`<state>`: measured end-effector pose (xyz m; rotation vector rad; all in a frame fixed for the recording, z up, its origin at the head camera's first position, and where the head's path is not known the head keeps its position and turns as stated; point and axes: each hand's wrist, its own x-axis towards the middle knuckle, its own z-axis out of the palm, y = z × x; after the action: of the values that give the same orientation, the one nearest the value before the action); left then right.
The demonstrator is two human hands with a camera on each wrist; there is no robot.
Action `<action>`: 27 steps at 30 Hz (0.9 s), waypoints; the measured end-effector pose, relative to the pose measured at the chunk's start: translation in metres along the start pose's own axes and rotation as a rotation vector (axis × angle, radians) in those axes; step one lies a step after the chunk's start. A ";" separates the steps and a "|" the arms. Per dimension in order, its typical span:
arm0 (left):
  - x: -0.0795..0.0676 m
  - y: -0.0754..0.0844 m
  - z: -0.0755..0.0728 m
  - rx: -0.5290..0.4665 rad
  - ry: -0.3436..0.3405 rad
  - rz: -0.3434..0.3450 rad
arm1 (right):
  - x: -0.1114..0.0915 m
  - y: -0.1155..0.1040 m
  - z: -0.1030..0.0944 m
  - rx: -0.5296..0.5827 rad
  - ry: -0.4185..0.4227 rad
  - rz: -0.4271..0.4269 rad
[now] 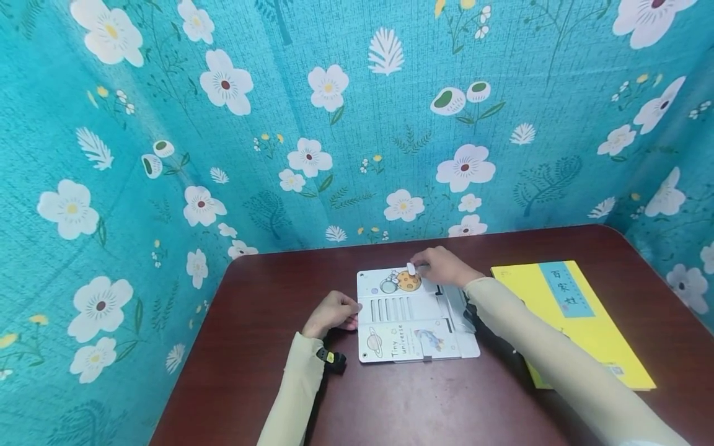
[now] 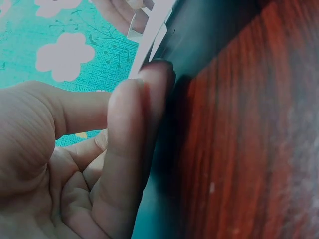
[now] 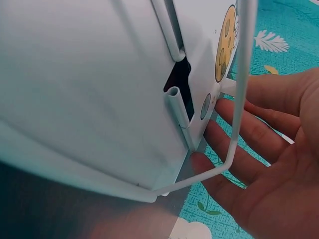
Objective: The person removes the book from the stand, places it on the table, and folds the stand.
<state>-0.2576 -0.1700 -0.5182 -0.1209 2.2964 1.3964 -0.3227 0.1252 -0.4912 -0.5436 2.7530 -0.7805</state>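
A white folding book stand (image 1: 418,308) lies on the table, printed with an astronaut, an orange moon, a ringed planet and "Tiny universe". My left hand (image 1: 333,311) pinches its left edge between thumb and fingers; the left wrist view shows the thin edge (image 2: 154,35) end-on. At the far edge, my right hand (image 1: 446,266) holds a small white tab (image 1: 411,269) beside the moon. In the right wrist view, the fingers of my right hand (image 3: 269,149) lie along the panel edge, behind a bent white wire (image 3: 234,134). Its fingertips are partly hidden by the panel.
To the right, partly under my right forearm, lies a yellow book (image 1: 563,322) with a blue title strip. The dark red-brown table (image 1: 268,297) has rounded far corners. Blue flowered cloth (image 1: 357,124) hangs behind it and along both sides.
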 end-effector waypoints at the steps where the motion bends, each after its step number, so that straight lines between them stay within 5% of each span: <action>1: 0.000 0.000 0.000 -0.003 0.000 -0.001 | -0.001 0.001 0.000 -0.003 0.006 -0.001; 27: -0.002 0.001 -0.001 0.010 0.097 0.049 | -0.058 0.011 0.016 -0.113 0.239 -0.028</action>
<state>-0.2561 -0.1710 -0.5163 -0.1329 2.4007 1.4317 -0.2687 0.1502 -0.5039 -0.5429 3.0303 -0.7433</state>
